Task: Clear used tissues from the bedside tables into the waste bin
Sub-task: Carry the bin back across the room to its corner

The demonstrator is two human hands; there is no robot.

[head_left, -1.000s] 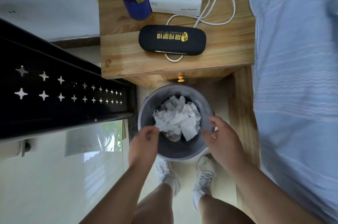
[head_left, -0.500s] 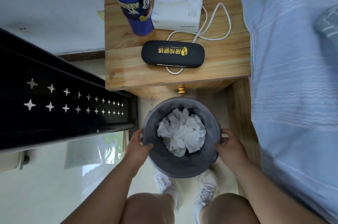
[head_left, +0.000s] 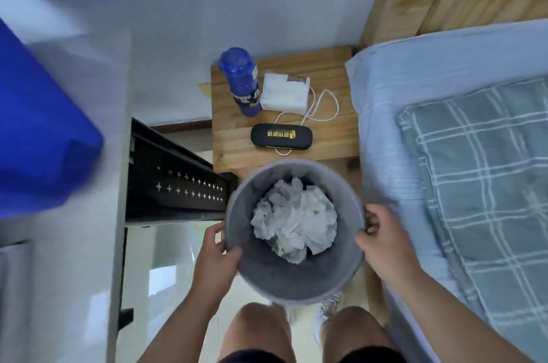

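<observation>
Now my left hand (head_left: 218, 256) and right hand (head_left: 385, 241) grip the waste bin (head_left: 267, 279), just lifted, tissues (head_left: 296, 220) inside; bedside table (head_left: 326, 143) looks done.

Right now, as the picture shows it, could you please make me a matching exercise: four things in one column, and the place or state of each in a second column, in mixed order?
Things:
1. waste bin
2. crumpled tissues
3. glasses case
4. blue bottle

Places or states:
A. stands upright on the bedside table, back left
B. heaped inside the bin
C. gripped at its rim by the left hand and right hand
D. lies flat over a white cable

Pairs: 1-C, 2-B, 3-D, 4-A.
</observation>
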